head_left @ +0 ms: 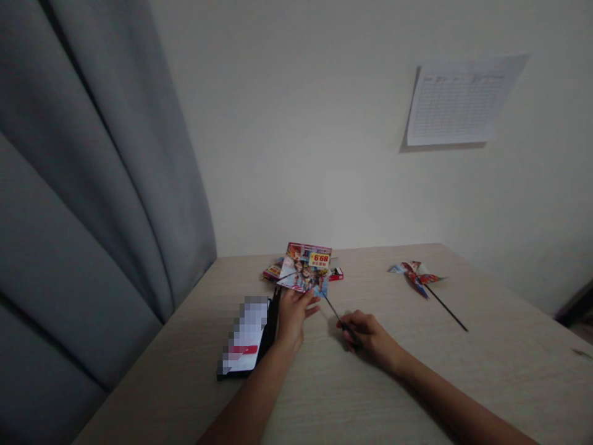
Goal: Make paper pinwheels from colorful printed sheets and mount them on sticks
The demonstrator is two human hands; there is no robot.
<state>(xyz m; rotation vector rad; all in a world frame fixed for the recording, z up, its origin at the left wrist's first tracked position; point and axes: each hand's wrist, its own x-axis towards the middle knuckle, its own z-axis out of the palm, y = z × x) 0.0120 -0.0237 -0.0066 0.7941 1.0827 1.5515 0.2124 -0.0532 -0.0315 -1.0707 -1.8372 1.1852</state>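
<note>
My left hand (293, 315) grips a printed colour paper square (303, 272) by its lower edge, thumb on the front. Slits show near the paper's left side. In my right hand (365, 337) is a pair of scissors (334, 311), fingers wrapped round the dark handle. The thin blades point up and left, and their tip meets the paper's lower right corner. To the right, a paper pinwheel (417, 275) on a dark stick lies on the table.
Left of my left arm a phone (248, 337) stands tilted in a dark case on the wooden table (370, 395). More printed paper (272, 271) lies behind the square. A grey curtain (115, 154) hangs at left; a printed sheet (456, 105) is on the wall.
</note>
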